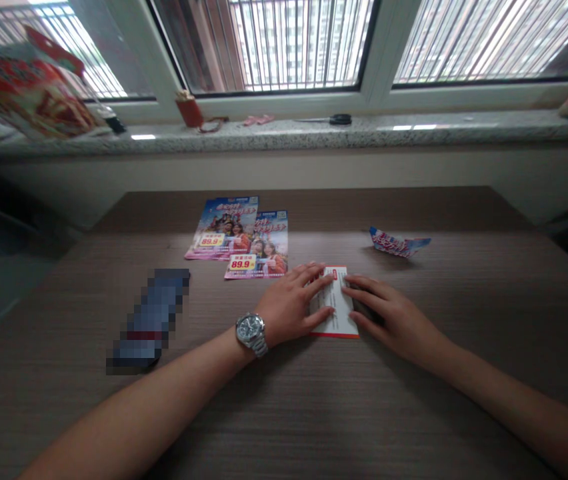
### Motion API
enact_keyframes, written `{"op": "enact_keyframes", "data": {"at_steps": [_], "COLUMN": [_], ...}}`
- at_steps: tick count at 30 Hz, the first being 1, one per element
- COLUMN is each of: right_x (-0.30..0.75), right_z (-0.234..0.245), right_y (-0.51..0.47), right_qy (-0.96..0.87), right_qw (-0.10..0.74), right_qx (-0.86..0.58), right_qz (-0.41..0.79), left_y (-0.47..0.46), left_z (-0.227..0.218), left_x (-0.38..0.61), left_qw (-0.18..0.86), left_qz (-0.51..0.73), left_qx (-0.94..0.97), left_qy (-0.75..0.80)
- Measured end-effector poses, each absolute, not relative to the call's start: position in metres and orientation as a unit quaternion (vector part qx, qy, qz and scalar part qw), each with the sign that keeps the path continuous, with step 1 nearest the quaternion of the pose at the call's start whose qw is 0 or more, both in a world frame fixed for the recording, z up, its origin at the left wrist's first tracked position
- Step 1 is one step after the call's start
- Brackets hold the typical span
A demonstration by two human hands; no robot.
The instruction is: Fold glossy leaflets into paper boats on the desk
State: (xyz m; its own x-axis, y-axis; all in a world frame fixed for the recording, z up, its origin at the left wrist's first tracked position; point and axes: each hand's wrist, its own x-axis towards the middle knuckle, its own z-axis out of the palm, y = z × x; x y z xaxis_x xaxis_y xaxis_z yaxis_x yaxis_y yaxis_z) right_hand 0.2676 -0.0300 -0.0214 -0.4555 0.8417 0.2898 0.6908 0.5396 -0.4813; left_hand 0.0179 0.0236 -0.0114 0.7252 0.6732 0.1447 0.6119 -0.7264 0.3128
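A folded white leaflet (337, 313) with an orange-red edge lies flat on the wooden table (284, 413). My left hand (291, 303), a watch on its wrist, rests flat on the leaflet's left part with fingers stretched out. My right hand (389, 315) lies on the table at the leaflet's right edge, fingers extended and touching the paper. Neither hand grips anything.
Two colourful flyers (239, 235) overlap on the table behind my hands. A folded paper boat (398, 244) sits at the right back. A blurred dark object (150, 319) lies to the left. The stone windowsill (314, 132) holds a red cup, scissors and a bag.
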Motion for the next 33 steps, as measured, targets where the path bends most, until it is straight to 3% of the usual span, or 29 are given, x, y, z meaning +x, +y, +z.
{"op": "enact_keyframes", "data": {"at_steps": [22,33], "right_x": [0.269,0.271], "right_z": [-0.025,-0.027], "right_y": [-0.029,-0.029], "right_qy": [-0.843,-0.839], "right_qw": [0.249,0.253], "right_qx": [-0.455,-0.458], "right_qz": [0.148,0.148], "left_y": [0.027,0.020], "left_z": [-0.014,-0.009], "left_x": [0.012,0.008], "left_qw": [0.125,0.129], "left_qz": [0.152,0.178], "left_qx": [0.925,0.957], "left_qy": [0.326,0.191]}}
